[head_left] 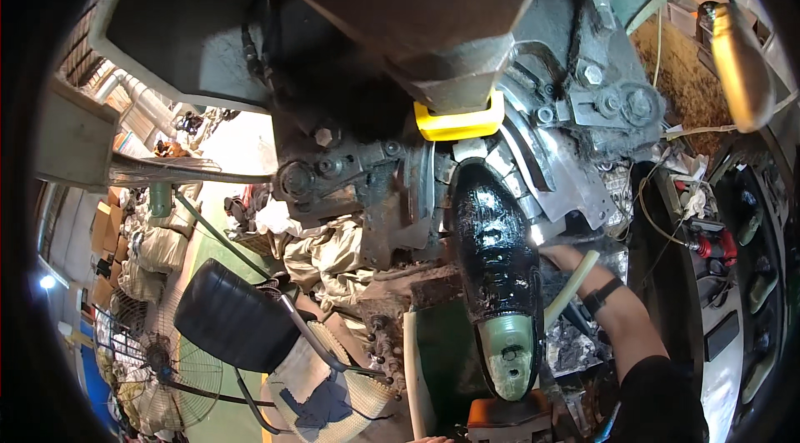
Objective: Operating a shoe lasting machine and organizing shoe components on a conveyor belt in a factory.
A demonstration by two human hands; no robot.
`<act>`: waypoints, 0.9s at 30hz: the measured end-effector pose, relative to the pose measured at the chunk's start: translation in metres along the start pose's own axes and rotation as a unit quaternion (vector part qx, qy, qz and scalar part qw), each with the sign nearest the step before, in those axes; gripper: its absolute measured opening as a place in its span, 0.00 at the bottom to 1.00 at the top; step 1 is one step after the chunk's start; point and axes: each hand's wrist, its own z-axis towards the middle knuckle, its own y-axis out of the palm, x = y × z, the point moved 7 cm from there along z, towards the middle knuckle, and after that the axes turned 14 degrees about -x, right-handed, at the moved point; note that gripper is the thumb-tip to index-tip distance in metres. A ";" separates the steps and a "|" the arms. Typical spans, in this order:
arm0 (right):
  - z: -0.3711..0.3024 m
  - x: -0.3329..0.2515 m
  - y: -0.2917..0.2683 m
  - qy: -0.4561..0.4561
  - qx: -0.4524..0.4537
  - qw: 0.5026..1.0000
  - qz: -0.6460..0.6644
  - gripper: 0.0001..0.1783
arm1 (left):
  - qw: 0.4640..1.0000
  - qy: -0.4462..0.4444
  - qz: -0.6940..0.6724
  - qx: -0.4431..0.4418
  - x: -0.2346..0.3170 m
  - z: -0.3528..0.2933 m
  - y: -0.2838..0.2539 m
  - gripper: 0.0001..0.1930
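Observation:
A glossy black shoe upper (493,235) is stretched over a pale green shoe last (507,347). Its toe points away from me, into a metal machine (575,168) under a yellow-edged head piece (458,122). The heel end sits above an orange-brown pad (507,411). My right hand (560,256) reaches in beside the shoe's right side, next to a bright spot of light; its fingers are mostly hidden, so any hold is unclear. A pale rod (575,286) crosses in front of my right wrist. Only some fingers of my left hand (432,440) show at the lower edge.
Left of me stand a chair with a black backrest (237,310) and woven seat, a wire-cage fan (158,355) and pale sacks (329,260). A yellow handle (740,68) hangs at the upper right, above a red tool (718,250) and a rack of lasts (758,293).

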 end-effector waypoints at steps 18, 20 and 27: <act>-0.057 -0.051 0.009 0.043 -0.017 0.881 -0.471 0.30 | 0.505 0.178 -0.491 0.687 0.004 -0.196 -0.135 0.33; -0.110 -0.086 0.033 -0.011 0.030 0.847 -0.531 0.34 | 0.486 0.193 -0.508 0.685 -0.002 -0.186 -0.152 0.33; -0.348 -0.240 0.122 -0.086 0.295 0.948 0.085 0.36 | 0.439 0.339 -0.673 0.489 0.057 -0.086 -0.231 0.31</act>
